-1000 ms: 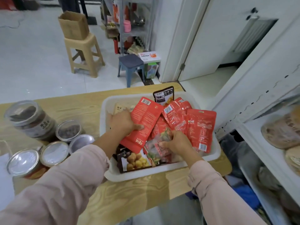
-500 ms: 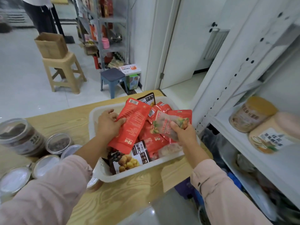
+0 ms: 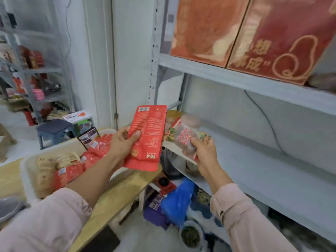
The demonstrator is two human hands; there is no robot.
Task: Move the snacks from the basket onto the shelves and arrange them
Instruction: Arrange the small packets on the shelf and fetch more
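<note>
— Hands first: what has each got?

— Left hand (image 3: 123, 142) grips a red pack (image 3: 148, 135), thumb laid across its printed back, the other fingers hidden behind it. Right hand (image 3: 205, 151) pinches a clear pack (image 3: 183, 139) by its lower end with fingers curled round it. The film hides part of the fingertips.

— Where do the two packs sit?

— Both are upright near the middle, with the red one at 9 o'clock of the clear one. Their edges are near, but I cannot tell whether they touch. The clear pack is at the front lip of the shelf (image 3: 272, 171), which runs off toward 4 o'clock.

— And the basket?

— The basket (image 3: 25, 171) is at 8 o'clock on the table (image 3: 116, 195), blurred, with the forearm (image 3: 94, 175) covering its near side. More red packs (image 3: 98, 146) lie in it, plus tan packs (image 3: 45, 166) too smeared to read.

— Anything behind?

— A jar (image 3: 190, 120) stands at 12 o'clock of the clear pack, mostly hidden by it. Red boxes (image 3: 254, 33) at 1 o'clock are cut off by the top edge. A blue bag (image 3: 178, 200) lies at 6 o'clock under the shelf, its contents unclear.
</note>
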